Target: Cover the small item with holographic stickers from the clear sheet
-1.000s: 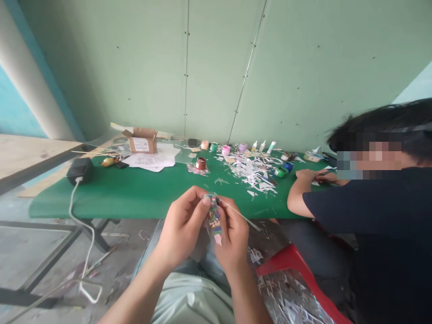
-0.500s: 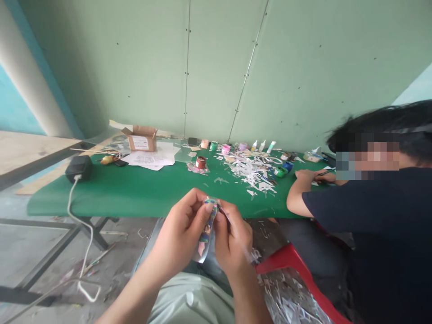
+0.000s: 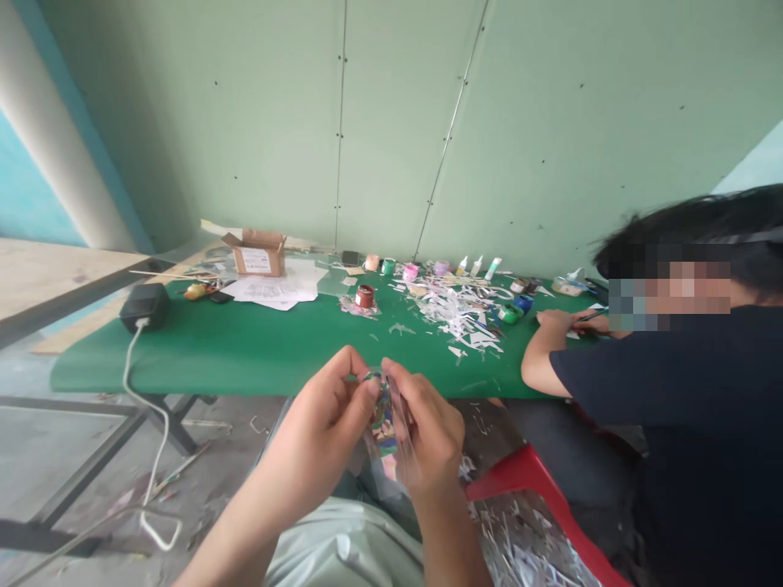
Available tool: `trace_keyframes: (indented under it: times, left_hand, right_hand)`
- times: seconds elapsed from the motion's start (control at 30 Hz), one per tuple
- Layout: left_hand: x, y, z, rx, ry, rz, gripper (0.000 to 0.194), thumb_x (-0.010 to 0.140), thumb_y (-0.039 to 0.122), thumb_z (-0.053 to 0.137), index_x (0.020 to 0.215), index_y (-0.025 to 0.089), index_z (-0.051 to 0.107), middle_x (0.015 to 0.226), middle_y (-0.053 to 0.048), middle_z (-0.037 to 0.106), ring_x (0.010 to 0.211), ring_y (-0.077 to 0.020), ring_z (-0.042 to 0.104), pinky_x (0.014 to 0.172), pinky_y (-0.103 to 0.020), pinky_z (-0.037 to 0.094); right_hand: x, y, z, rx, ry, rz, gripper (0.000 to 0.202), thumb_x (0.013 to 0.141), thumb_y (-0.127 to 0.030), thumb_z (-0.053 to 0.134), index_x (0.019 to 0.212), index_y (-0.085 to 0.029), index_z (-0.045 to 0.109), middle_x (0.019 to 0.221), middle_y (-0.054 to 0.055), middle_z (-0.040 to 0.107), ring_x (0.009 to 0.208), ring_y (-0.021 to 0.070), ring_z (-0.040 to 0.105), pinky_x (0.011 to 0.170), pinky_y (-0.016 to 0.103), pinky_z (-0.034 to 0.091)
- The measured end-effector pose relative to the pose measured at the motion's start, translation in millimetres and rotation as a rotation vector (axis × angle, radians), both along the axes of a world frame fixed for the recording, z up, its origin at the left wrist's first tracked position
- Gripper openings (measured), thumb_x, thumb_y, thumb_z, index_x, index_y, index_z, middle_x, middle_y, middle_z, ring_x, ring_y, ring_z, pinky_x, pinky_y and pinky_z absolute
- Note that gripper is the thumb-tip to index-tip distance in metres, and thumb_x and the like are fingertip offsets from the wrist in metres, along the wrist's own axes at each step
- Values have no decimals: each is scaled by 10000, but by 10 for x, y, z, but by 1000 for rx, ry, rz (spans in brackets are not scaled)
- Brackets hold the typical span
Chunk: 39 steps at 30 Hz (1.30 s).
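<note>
In front of my lap, a small strip with a colourful printed picture [image 3: 385,440] is held between both hands. Its top end is pinched between the thumb and fingers of my left hand [image 3: 330,412]. A clear plastic film [image 3: 402,452] runs along its right side, and the closed fingers of my right hand [image 3: 433,428] grip its upper edge. Film and picture spread apart a little towards the bottom; whether they are still joined at the top is hidden by my fingers.
A green-covered table [image 3: 245,350] bears paper scraps [image 3: 456,310], paint jars [image 3: 365,296], a cardboard box [image 3: 255,253], printed sheets [image 3: 275,285] and a black adapter [image 3: 143,307]. On the right a person [image 3: 679,408] works with a pen-like tool. A red chair [image 3: 519,473] with clippings stands below.
My right hand has shifted slightly right, its fingers moving up along the film's edge. The clear film has turned and stands further from the picture. My left hand keeps its pinch.
</note>
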<state>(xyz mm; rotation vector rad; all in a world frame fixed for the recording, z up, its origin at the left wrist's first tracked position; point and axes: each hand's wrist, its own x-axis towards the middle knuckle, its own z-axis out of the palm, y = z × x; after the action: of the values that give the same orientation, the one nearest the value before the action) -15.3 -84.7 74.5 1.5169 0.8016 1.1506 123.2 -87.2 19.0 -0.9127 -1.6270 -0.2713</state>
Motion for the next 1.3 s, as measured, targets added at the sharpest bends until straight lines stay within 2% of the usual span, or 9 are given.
trace_keyframes:
  times: [0.1,0.17,0.3,0.5,0.77,1.0,1.2,1.3]
  left_hand:
    - [-8,-3,-17,-58,-14,-62,327,923,493,576,754,240,455,590,31,568,493,-125,525,469,-230,421]
    - [1,-4,-32,-73,-19,-65,303,935,489,563,789,241,467,620,31,582,485,-115,503,452,-221,405]
    - [54,-5,-28,-41,-87,-29,307,896,472,639,782,223,500,562,63,464,499,-88,387,462,-198,328]
    - [108,-7,10,-109,-106,-94,430,847,596,647,722,209,508,549,74,360,485,-78,252,429,-216,226]
    - [118,-7,-9,-108,-196,-79,446,811,575,699,658,217,480,478,74,361,429,-71,242,413,-230,185]
    - [134,-9,-22,-155,-306,-67,394,825,504,709,676,214,489,460,87,357,413,-59,218,415,-218,195]
    - [88,-30,-37,-131,-256,-79,445,811,571,707,683,207,486,496,83,365,421,-54,220,396,-209,191]
    - [64,-39,-41,-62,-174,-105,418,866,531,670,690,193,499,532,70,400,450,-55,261,407,-199,207]
  right_hand:
    - [22,-4,-1,9,-16,5,371,1021,-230,457,1357,-188,610,732,51,666,623,162,639,551,264,504]
    - [27,-11,4,20,-10,-17,377,1001,-175,491,1354,-204,617,750,53,684,647,161,655,585,266,524]
    - [23,-32,39,23,1,-39,397,978,-135,499,1344,-216,628,812,70,740,680,166,708,641,268,574]
    - [19,-62,73,55,25,-38,391,961,-127,510,1319,-225,635,850,74,771,723,182,744,654,270,595]
    - [-53,-104,55,-34,86,-7,279,1004,-185,482,1222,-224,651,947,72,789,792,180,766,674,249,606]
    - [-207,-122,57,-105,195,56,307,1004,-155,450,1244,-242,620,1005,46,783,862,152,764,710,211,600]
    - [-230,-155,60,-59,184,67,307,1000,-143,474,1258,-231,614,1006,50,790,834,148,771,706,192,609]
    - [-195,-168,-6,-32,190,74,324,1002,-155,487,1297,-223,599,1055,66,787,902,169,773,753,224,626]
